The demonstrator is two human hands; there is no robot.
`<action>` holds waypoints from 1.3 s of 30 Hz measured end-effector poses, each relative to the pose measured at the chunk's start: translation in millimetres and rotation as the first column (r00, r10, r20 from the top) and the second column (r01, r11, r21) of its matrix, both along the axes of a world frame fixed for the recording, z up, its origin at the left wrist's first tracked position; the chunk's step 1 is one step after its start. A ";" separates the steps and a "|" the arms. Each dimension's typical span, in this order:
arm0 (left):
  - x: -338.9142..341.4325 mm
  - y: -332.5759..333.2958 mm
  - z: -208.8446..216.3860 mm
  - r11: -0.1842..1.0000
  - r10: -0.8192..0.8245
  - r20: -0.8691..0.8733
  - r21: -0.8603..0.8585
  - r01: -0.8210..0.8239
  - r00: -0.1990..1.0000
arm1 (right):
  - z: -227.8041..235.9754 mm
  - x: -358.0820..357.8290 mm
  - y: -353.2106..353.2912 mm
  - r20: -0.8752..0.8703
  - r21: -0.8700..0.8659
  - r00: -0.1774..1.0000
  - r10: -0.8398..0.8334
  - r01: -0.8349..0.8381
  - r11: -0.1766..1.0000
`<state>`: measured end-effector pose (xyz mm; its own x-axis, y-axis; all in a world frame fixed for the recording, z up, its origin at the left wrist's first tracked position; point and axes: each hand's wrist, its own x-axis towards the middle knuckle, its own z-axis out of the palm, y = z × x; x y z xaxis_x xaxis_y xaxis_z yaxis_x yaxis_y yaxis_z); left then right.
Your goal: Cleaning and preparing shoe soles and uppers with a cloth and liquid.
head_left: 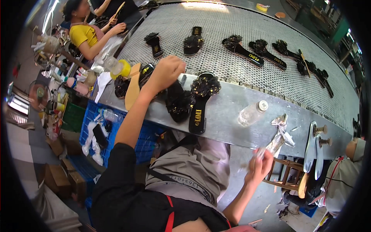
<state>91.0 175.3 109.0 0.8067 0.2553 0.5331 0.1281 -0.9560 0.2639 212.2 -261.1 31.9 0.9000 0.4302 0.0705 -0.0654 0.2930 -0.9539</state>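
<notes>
We record, at the worktop (232,100), a pair of hands and a lot of black sandals. Item: the left hand (166,73), fingers curled together above the near edge; whether they grip anything we cannot tell. Below and beside it we count a flower-trimmed sandal (177,102), a tan sole-shaped piece (133,91) standing to its left, and a partly covered dark sandal (146,72) between that piece and the wrist. Item: one gold-flecked sandal (199,112), flower end toward the mesh, its black footbed bearing a gold mark, lying just right of the flower-trimmed one. Item: the right hand (258,170), fingers clamped on a small clear item (260,153), somewhat blurred, in front of the worktop's near edge. Near it we note crumpled silvery wrapping (276,144) and, farther in, a clear bottle (251,114) with a white cap. At the right end we enter a metal tool (310,150) with two knobs. Beyond, on the perforated metal mesh (247,23), we list two separate sandals (193,41) at left and a slanting row of more (247,54) at right. Lower left: a blue crate (84,123) containing a clear plastic bottle (109,115).
</notes>
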 end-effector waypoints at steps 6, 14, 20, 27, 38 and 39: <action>-94.0 -112.5 -14.5 0.985 -0.084 -0.076 -0.157 0.071 0.994 | 73.8 50.8 112.0 0.809 -0.391 0.582 0.077 0.436 0.811; -163.1 -177.4 -56.8 0.824 0.090 -0.050 -0.557 -0.103 0.995 | 33.5 89.0 125.6 0.686 -0.187 0.699 -0.202 0.437 0.880; -144.8 -156.3 -40.8 0.862 0.039 -0.038 -0.504 -0.053 0.999 | 6.2 140.1 92.9 -0.438 0.218 0.849 -0.296 0.419 0.881; -111.3 -142.2 -24.6 0.911 0.079 -0.041 -0.404 -0.089 0.996 | 33.7 130.3 111.9 0.007 -0.026 0.838 -0.545 0.545 0.838; -52.1 -117.5 -44.3 0.889 0.441 -0.102 -0.086 -0.450 0.892 | 65.8 95.6 119.6 0.772 -0.477 0.631 0.080 0.490 0.730; -41.6 -116.2 -42.8 0.869 0.472 -0.152 -0.084 -0.487 0.869 | 67.7 91.7 117.0 0.769 -0.484 0.634 0.082 0.493 0.723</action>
<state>49.4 59.1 66.2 0.6257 0.6810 0.3805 0.6012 -0.7318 0.3210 303.9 -144.1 99.5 0.7403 0.4336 0.5137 0.6717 -0.4473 -0.5905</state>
